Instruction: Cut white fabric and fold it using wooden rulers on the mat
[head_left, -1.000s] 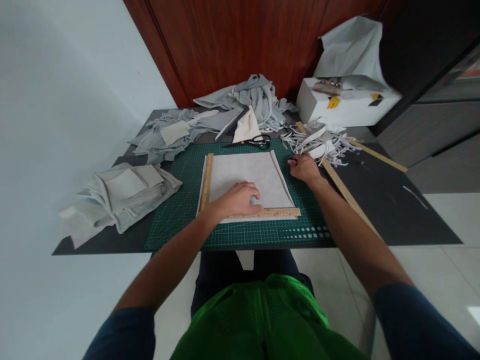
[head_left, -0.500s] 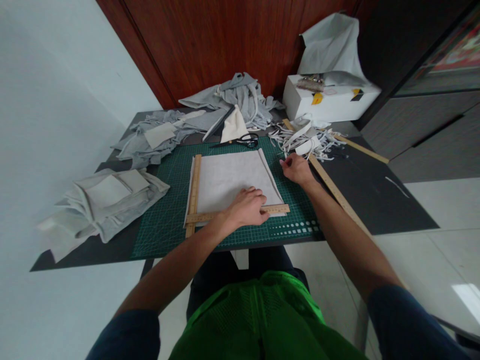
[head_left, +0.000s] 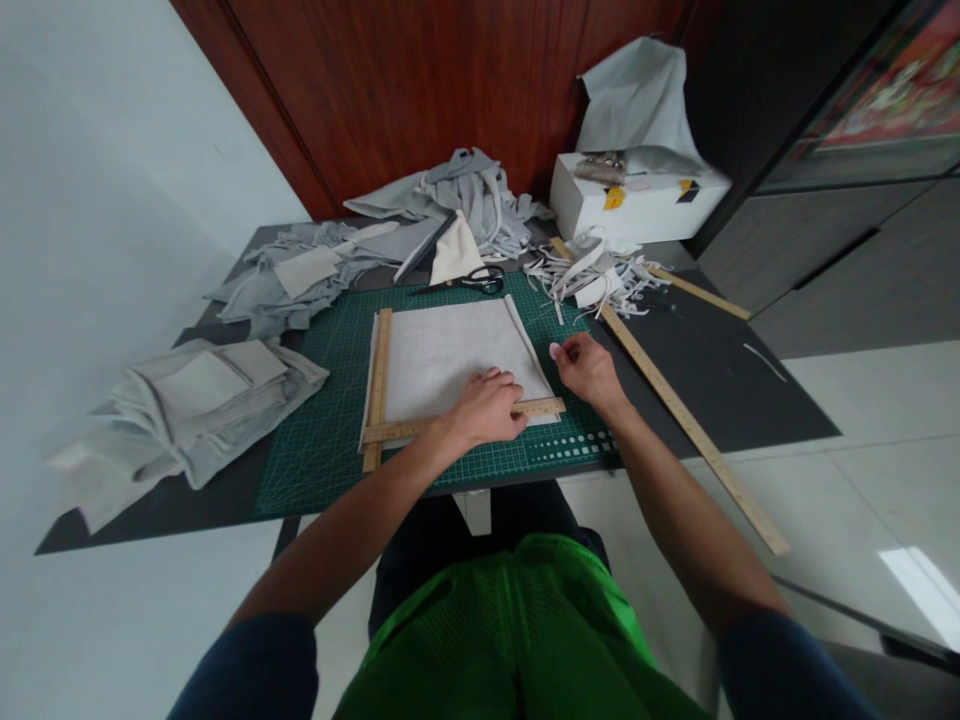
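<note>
A pale fabric piece (head_left: pixel 450 350) lies flat on the green cutting mat (head_left: pixel 300 430). One wooden ruler (head_left: pixel 380 370) runs along its left side, and a second ruler (head_left: pixel 544 407) crosses its near edge. My left hand (head_left: pixel 491 405) presses on that second ruler, fingers bent around it. To the right of the fabric, my right hand (head_left: pixel 585 368) is above the mat with thumb and fingers pinched on a small pinkish-white flat piece (head_left: pixel 555 351). Black scissors (head_left: pixel 480 280) rest beyond the fabric.
Grey cloth heaps (head_left: pixel 292 275) and folded fabric (head_left: pixel 210 390) lie at the left, more cloth (head_left: pixel 480 200) at the back. Cut strips (head_left: pixel 600 275) sit behind my right hand. A long ruler (head_left: pixel 690 425) overhangs the table edge. A white box (head_left: pixel 630 205) stands back right.
My right hand has drawn back from the pile of strips, nearer to me, with the small piece in its fingers. My left hand stays on the ruler. The view has shifted slightly.
</note>
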